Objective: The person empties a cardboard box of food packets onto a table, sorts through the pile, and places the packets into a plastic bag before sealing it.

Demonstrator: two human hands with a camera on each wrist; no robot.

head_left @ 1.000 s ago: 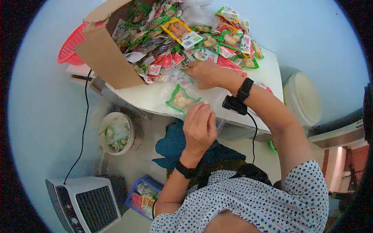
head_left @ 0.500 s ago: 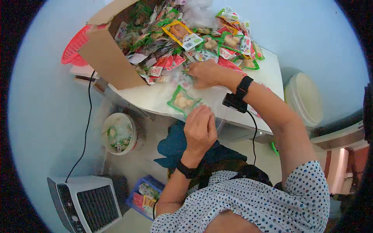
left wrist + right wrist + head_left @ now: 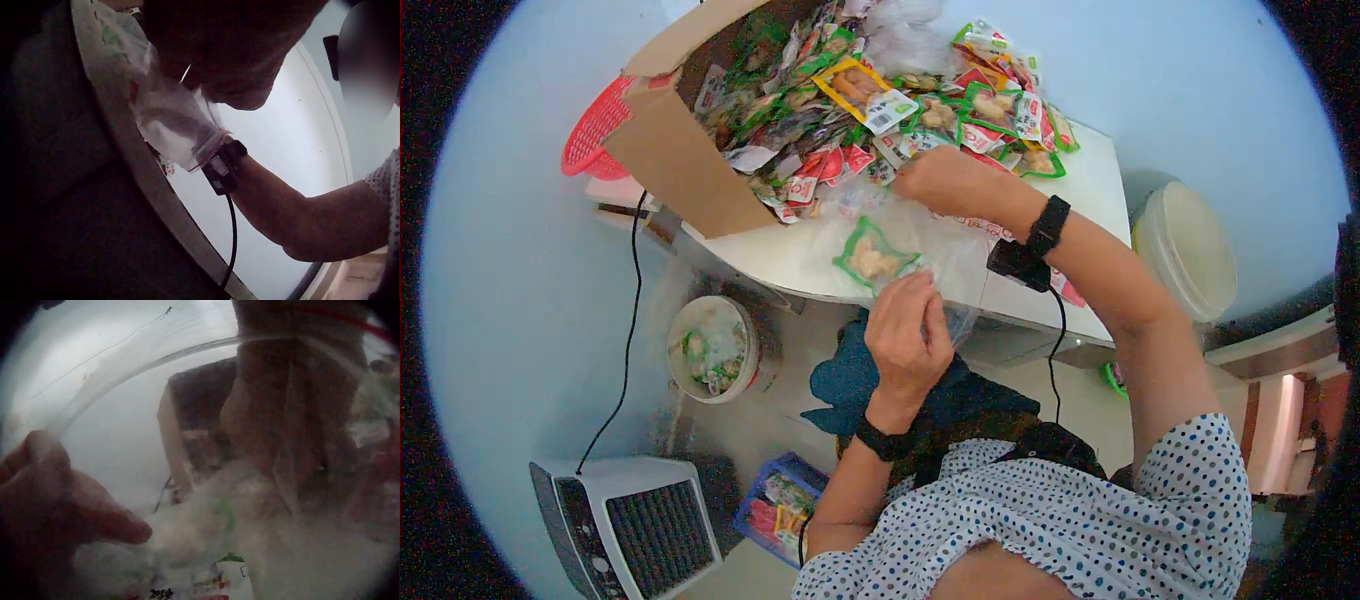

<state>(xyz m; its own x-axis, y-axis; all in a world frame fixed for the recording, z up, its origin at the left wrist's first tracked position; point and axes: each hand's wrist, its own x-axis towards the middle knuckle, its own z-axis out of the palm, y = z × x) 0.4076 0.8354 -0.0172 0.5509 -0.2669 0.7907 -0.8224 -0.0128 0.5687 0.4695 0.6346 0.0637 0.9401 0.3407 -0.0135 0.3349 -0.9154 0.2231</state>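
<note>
My left hand (image 3: 908,330) pinches the near edge of a clear plastic zip bag (image 3: 952,246) at the table's front edge. A green-edged packet of pale food pieces (image 3: 870,258) shows beyond its fingertips, overlapping the bag. In the left wrist view the bag's mouth, with a red line, lies around my right wrist. My right hand (image 3: 960,185) reaches toward the packet pile, its fingers hidden from the head view. Through hazy film the right wrist view shows both hands, and I cannot tell whether the right one holds anything.
A cardboard box (image 3: 685,165) lies tipped, spilling many packets (image 3: 935,113) over the white table (image 3: 1095,200). A red basket (image 3: 595,130) stands behind it. Buckets (image 3: 712,350) (image 3: 1185,250) flank the table. On the floor are a blue crate (image 3: 785,505) and an air cooler (image 3: 635,530).
My right hand has turned, its wrist shifting slightly right and its fingers dropping out of sight. The left hand keeps its pinch on the bag, almost in place.
</note>
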